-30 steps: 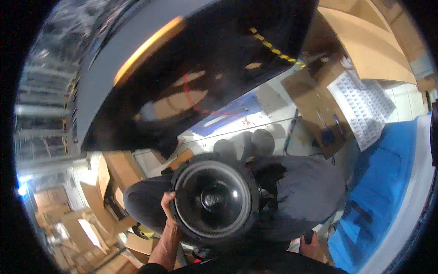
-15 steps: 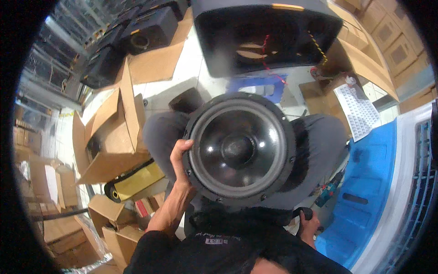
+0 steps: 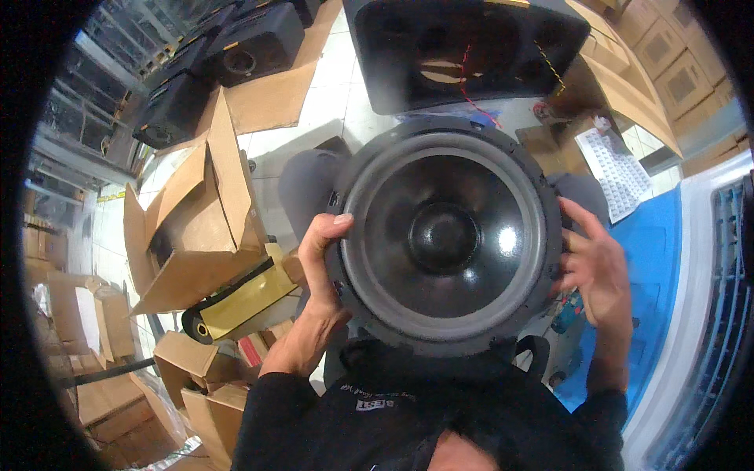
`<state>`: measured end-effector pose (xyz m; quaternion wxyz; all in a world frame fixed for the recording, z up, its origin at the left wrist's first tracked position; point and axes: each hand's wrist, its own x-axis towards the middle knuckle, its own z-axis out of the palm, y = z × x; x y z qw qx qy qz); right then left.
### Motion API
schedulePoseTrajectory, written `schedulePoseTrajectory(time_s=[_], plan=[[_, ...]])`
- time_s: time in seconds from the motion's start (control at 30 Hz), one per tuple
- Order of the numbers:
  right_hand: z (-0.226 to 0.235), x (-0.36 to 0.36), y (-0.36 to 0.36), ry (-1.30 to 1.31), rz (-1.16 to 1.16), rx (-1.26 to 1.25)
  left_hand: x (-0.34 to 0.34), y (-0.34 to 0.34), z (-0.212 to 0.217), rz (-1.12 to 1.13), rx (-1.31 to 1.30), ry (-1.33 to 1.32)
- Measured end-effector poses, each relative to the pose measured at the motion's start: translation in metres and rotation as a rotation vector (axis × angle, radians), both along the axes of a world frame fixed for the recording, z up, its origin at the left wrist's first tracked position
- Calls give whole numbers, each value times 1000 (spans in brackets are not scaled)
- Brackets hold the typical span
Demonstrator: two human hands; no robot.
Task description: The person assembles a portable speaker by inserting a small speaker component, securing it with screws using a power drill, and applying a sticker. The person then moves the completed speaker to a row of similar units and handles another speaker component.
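Note:
A large round black loudspeaker driver (image 3: 487,177), cone side up, is held over my lap. My left hand (image 3: 320,255) is closed on its left rim, thumb on top and the other fingers hidden beneath. At the opposite rim is my right hand (image 3: 598,271), with bent fingers against the edge; how far they reach underneath is hidden. Beyond the driver stands a black speaker cabinet (image 3: 503,78), facing me with an open round hole. A red-and-black twisted wire (image 3: 463,74) and a yellow-and-black one (image 3: 550,67) hang from it.
To the left are an open cardboard box (image 3: 181,275) and a yellow piece with a black roll (image 3: 243,310). At right lie a blue plastic panel (image 3: 652,259), a white printed sheet (image 3: 613,173) and a green power tool (image 3: 567,310). More black cabinets (image 3: 255,51) stand far left.
My right hand has come up from beside a dark rounded thing at my lower right to the driver's right rim. The driver looks larger and has shifted slightly right, with my left hand still on it.

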<state>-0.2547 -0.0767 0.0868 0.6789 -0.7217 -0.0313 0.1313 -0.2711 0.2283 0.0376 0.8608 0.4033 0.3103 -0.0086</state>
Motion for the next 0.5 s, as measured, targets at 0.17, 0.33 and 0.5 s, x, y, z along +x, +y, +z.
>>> schedulePoseTrajectory(time_s=[0.17, 0.33, 0.5], plan=[[17, 10, 21, 132, 106, 10, -6, -19, 26, -184, 38, 20], [-3, 10, 12, 195, -13, -17, 1, -42, 12, -297, 26, 7], [-21, -1, 0, 353, -10, -37, -10, -50, -8, -343, -18, 59]])
